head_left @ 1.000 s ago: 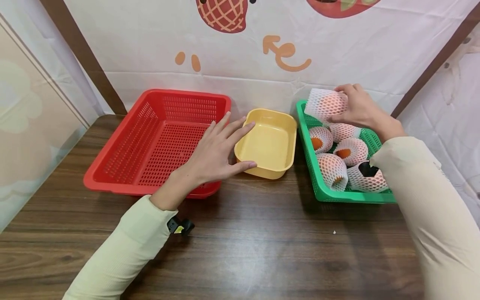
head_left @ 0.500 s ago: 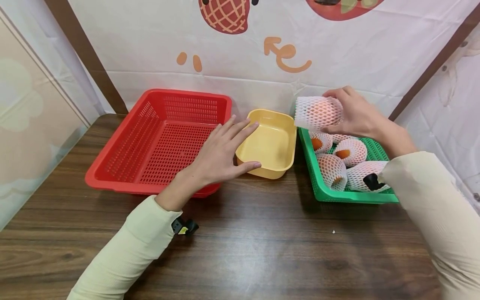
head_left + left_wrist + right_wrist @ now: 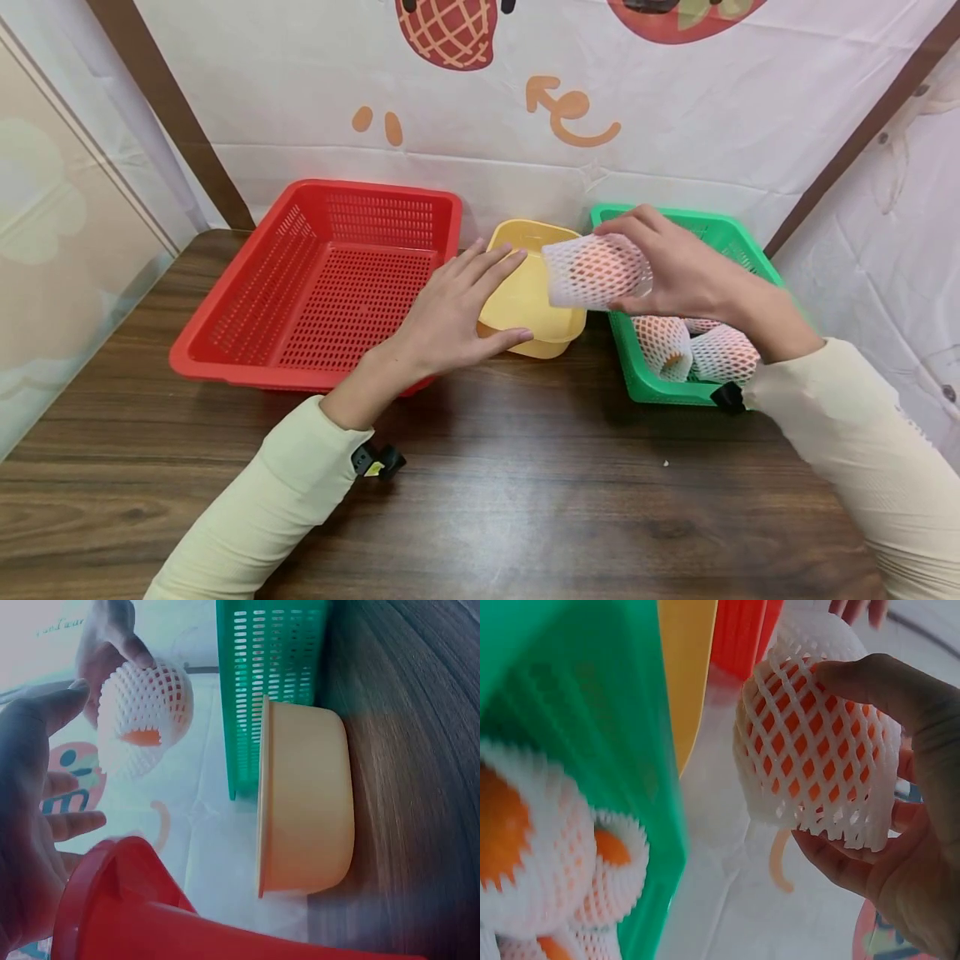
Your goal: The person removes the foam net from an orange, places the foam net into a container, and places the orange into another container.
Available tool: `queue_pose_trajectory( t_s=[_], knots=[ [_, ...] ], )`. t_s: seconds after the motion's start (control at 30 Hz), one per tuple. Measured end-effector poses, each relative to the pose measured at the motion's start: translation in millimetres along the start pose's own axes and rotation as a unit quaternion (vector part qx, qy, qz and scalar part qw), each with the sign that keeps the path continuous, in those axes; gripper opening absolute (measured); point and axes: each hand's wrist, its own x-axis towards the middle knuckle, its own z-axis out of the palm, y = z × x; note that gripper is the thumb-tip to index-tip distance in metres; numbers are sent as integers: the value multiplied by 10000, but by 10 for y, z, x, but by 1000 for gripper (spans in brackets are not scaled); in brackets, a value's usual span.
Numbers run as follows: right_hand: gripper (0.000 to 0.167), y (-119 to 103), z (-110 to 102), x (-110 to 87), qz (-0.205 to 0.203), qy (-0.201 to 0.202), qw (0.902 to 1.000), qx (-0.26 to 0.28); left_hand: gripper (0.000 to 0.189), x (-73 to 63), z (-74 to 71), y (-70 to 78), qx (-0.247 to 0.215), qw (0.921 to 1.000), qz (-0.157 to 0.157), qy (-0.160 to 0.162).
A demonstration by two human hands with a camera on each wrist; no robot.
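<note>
My right hand (image 3: 675, 271) grips an orange in a white foam net (image 3: 596, 268), thumb and fingers around the netting. The netted orange is in the air, overlapping the right side of the yellow tub (image 3: 517, 296) in the head view. The right wrist view shows orange skin through the mesh (image 3: 814, 750), with the thumb pressed on it. Fingers spread and holding nothing, my left hand (image 3: 442, 317) hovers between the red basket (image 3: 247, 377) and the tub. Several more netted oranges (image 3: 723, 354) lie in the green basket (image 3: 738, 237), partly hidden by the right hand and sleeve.
All three containers stand along the back of a dark wooden table (image 3: 510, 492), against a printed white cloth (image 3: 465, 117). The tub sits between the two baskets. A tiny white scrap (image 3: 665, 463) lies on the wood at the right.
My right hand has carried the netted orange left and lower, from above the green basket to over the tub's right side. The left hand has shifted slightly right and nearer.
</note>
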Motion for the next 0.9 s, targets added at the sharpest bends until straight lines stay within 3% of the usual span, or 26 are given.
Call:
queue_pose_trajectory(
  t_s=[0.2,0.53,0.9],
  knots=[
    [80,-179,126,-5,-636,37,9980,-18,84,-3,35,29,-22,9999,124,1],
    [83,-403,281,-26,-993,33,9950,119,84,-59,120,110,-75,9997,227,-98],
    [93,-580,384,-114,-1282,162,9910,352,84,-219,151,277,-237,9983,-222,-484]
  ],
)
